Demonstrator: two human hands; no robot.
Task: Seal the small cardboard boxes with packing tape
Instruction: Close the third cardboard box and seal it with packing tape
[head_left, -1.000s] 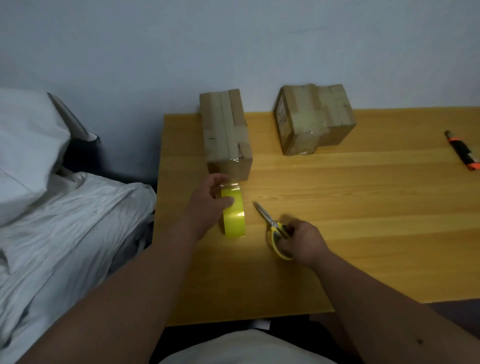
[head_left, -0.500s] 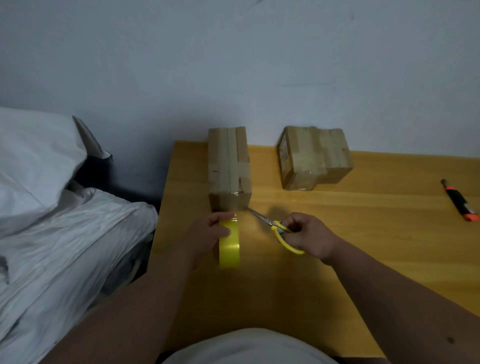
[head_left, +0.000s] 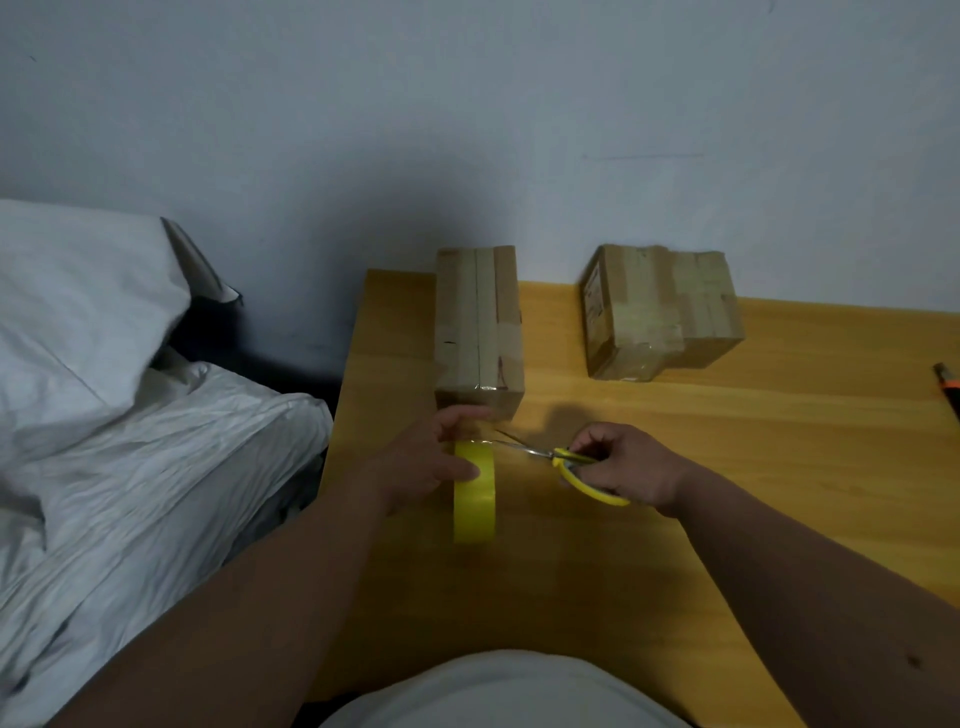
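Observation:
A long cardboard box with tape along its top stands at the table's left side. Just in front of it, my left hand grips an upright yellow tape roll, with a strip of tape running from the roll to the box's near face. My right hand holds yellow-handled scissors; their open blades point left at the tape strip between roll and box. A second taped box sits further right, near the wall.
The wooden table stretches right, where an orange and black utility knife lies at the frame edge. A bed with white sheets borders the table's left edge. A wall stands right behind the boxes.
My right hand has carried the scissors left, from the table to the tape strip at the box. The left hand keeps gripping the roll. The camera view tilted upward.

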